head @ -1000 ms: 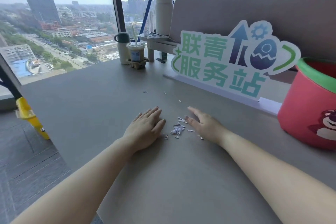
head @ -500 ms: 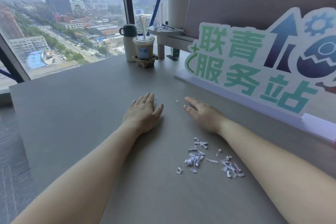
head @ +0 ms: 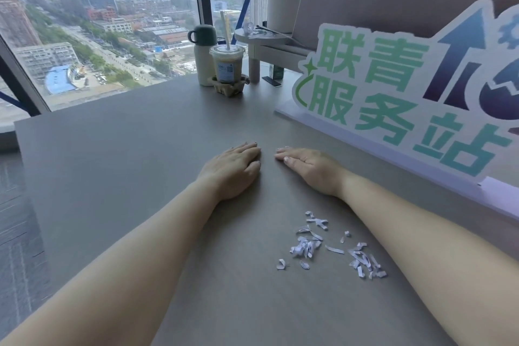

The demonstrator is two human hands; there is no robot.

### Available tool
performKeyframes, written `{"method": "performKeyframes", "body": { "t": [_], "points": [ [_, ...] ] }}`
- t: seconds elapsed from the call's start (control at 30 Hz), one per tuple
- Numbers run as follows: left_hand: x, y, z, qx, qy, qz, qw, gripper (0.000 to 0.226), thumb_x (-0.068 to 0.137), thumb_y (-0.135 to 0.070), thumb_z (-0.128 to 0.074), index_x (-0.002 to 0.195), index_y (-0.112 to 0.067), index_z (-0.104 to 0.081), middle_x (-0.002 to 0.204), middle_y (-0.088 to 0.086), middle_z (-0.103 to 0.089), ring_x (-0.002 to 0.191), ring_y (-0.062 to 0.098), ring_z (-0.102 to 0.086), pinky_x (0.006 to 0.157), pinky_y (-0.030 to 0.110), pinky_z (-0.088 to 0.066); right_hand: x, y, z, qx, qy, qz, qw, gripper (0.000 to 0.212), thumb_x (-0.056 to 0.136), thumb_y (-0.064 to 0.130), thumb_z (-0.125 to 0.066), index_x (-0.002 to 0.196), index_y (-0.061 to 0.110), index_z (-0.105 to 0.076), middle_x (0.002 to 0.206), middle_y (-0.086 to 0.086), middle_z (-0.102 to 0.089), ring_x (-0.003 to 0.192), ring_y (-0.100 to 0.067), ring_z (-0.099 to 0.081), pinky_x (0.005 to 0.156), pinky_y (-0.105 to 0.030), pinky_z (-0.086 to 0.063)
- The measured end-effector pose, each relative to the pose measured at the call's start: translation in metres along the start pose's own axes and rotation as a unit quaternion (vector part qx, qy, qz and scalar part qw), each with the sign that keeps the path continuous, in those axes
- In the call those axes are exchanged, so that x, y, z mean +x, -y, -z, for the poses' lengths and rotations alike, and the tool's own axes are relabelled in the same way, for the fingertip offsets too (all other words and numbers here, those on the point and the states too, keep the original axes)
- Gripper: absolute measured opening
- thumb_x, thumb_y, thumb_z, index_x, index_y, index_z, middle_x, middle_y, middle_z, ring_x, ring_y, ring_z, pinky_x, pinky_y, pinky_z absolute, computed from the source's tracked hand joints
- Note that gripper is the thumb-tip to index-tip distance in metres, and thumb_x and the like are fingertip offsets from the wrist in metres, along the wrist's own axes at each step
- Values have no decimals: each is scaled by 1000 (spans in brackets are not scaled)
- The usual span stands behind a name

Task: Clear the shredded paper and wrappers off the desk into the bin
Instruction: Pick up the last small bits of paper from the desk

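While both hands lie palm-down at mid-frame in the head view, the shredded paper (head: 331,247) sits below them, toward the lower right, on the grey desk (head: 126,163). That puts the scraps behind the fingertips, on the person's side of the hands and not ahead of them. They form a loose scatter of pale curled strips. Its long axis runs from upper left to lower right, roughly alongside the right forearm and just beside it.

The right hand (head: 311,167) is the nearer of the two, with its wrist close above the top of the scatter. The left hand (head: 233,168) lies farther off to the left. On both hands the fingers are straight and close together, flat on the desk and holding nothing. The fingertips point toward the top of the frame and angle slightly toward each other, with a narrow gap between them. Whether any stray scrap lies under them cannot be told.

I judge that reaching the pile means drawing the hands back down the frame, the right one first. No wrappers show, and the bin is out of view.

A large lettered sign (head: 393,87) stands at the right. An iced drink cup (head: 227,64) and a flask (head: 204,59) stand at upper centre.
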State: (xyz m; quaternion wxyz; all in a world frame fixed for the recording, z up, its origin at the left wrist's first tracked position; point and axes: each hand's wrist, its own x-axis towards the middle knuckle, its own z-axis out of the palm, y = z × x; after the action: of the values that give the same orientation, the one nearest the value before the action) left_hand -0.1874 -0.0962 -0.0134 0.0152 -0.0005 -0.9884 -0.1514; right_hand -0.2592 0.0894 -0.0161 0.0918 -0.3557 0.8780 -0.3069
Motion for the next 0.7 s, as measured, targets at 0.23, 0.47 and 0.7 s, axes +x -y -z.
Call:
{"method": "performKeyframes", "body": {
  "t": [0.23,0.47,0.7],
  "points": [
    [-48,-30,-7,-12,26,-67,997,47,100,-34,-27,146,-25,-25,157,-9,-17,145,5,-9,115,21,-3,-55,6,-1,14,9,5,1000,34,98,21,-41,129,19,-54,143,6,-46,137,-4,-31,115,-19,-15],
    [-100,-61,-11,-29,32,-88,995,46,99,-36,-27,144,-28,-28,156,-12,-19,144,3,-11,117,22,-6,-128,14,-5,43,9,2,999,32,97,16,-43,125,17,-58,140,7,-49,132,0,-35,115,-20,-19],
    [-137,-87,-22,-21,30,-123,992,48,98,-41,-28,145,-31,-25,156,-13,-19,145,3,-10,118,23,-7,-174,30,-12,18,-7,23,1000,34,97,16,-41,128,16,-54,139,8,-48,130,2,-34,107,-4,-16]
  ]
}}
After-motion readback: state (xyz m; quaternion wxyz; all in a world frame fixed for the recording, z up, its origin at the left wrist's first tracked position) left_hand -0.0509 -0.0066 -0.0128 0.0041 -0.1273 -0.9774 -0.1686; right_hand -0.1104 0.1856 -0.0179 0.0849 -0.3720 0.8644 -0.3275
